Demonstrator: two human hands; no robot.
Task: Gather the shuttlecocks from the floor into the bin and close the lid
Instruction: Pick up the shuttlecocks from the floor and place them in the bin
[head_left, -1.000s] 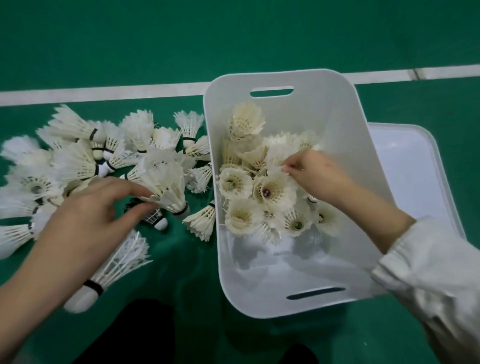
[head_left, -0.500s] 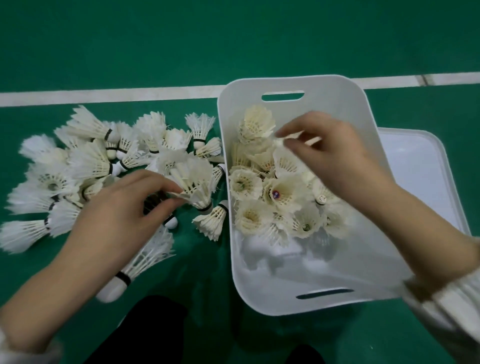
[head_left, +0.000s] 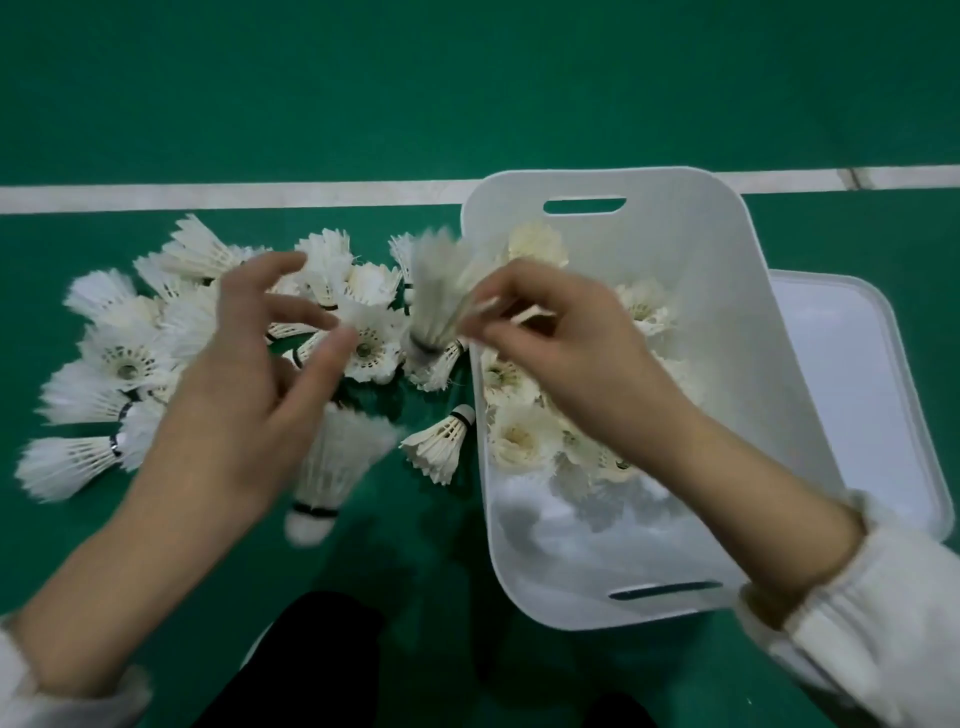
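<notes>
A pile of several white feather shuttlecocks lies on the green floor left of the white bin. More shuttlecocks fill the far half of the bin. My right hand hovers over the bin's left rim and pinches one blurred shuttlecock by its feathers, cork down. My left hand floats above the pile with fingers spread and holds nothing. One shuttlecock lies just below that hand, another beside the bin. The white lid lies flat on the floor at the bin's right side.
A white court line runs across the floor behind the pile and bin. My dark trouser legs show at the bottom edge, close to the bin's near corner.
My right hand came out of the bin and moved left to its rim, where it now holds the shuttlecock my left hand had lifted from the pile. My left hand has opened.
</notes>
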